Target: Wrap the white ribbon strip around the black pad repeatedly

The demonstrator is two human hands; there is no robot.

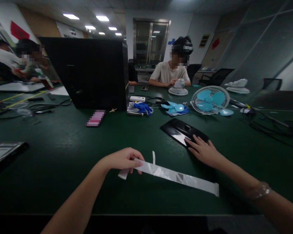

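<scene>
My left hand (125,160) pinches a long white flat ribbon cable (166,173) near one end, thumb on top. A short end of the strip hangs below my fingers. From there it stretches right above the green table to a wider tip, with a dark patch on it and a small white tab sticking up. My right hand (205,152) lies with fingers spread over the near right part of a flat glossy black panel (177,126). The panel rests on the table, and a small raised block shows on it.
A black computer case (95,74) stands at the back left, with a pink phone (95,118) before it. Blue gloves (143,108), loose blue fan blades (174,106) and a fan (210,100) lie farther back. Black cables (271,125) tangle at right. A co-worker (169,70) sits opposite.
</scene>
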